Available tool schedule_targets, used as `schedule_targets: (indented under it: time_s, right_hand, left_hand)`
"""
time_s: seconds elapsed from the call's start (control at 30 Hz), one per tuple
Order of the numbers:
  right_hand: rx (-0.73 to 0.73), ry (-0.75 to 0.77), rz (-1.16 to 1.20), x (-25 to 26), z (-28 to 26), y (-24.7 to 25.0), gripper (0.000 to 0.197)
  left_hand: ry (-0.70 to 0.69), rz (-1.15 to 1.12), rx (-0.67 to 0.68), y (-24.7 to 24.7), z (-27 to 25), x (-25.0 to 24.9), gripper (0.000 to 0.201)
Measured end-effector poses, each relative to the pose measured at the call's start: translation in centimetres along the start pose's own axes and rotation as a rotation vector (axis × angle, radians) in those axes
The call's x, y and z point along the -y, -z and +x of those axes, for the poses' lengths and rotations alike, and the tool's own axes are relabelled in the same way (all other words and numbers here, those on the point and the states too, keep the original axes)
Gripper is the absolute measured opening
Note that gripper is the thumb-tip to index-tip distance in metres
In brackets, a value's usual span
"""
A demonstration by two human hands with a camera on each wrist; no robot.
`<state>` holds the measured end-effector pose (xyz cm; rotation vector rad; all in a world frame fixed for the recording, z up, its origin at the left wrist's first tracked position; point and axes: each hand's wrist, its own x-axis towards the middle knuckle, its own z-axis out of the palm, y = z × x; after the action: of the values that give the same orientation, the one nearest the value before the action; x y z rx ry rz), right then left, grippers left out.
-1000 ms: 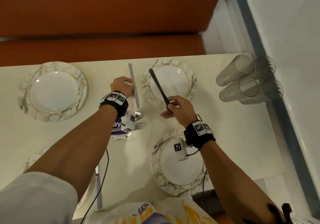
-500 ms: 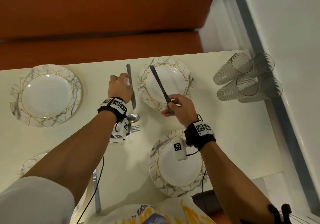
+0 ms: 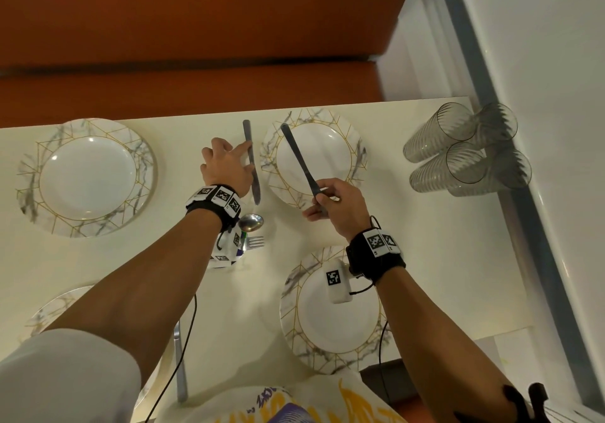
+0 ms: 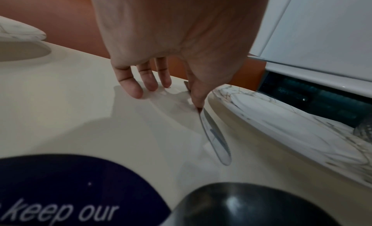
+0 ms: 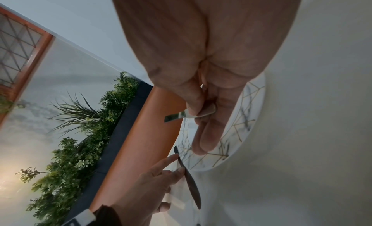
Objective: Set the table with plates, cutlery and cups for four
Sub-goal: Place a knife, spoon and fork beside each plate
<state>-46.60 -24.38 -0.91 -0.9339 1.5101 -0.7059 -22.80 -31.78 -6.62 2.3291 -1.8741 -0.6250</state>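
The right hand (image 3: 330, 208) pinches a second utensil (image 3: 299, 162), slanted over the far plate (image 3: 355, 147). The left hand (image 3: 226, 167) pinches the knife (image 3: 251, 164) on the desk (image 3: 425, 242) just beside that plate: best laid flat and parallel to the rim, then released gently.

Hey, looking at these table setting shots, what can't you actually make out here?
- Working end of the utensil in the right hand: head view, hidden by the fingers, so its kind is unclear.
- Near-left plate: head view, mostly covered by the left arm.
- Spoon and fork handles: head view, hidden under the left wrist strap.
- Printed text: left wrist view, cut off by the frame edge.
- Cups: head view, overlapping and clear, so the count is uncertain.
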Motion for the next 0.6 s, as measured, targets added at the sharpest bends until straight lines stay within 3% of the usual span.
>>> schedule_targets:
  time_s: [0.2, 0.3, 0.6]
  right_hand:
    - [0.026, 0.029, -0.012, 0.5, -0.1, -1.0, 0.023]
    - [0.054, 0.056, -0.1, 0.9, 0.0, -2.9, 0.022]
    - [0.067, 0.165, -0.22, 2.3, -1.6, -13.8, 0.02]
  left_hand:
    - [-0.051, -0.187, -0.021, 0.9, -1.1, 1.0, 0.05]
    - [-0.064, -0.38, -0.02, 1.6, -2.1, 1.8, 0.035]
    - [0.016, -0.863, -0.024, 5.4, -6.9, 5.7, 0.016]
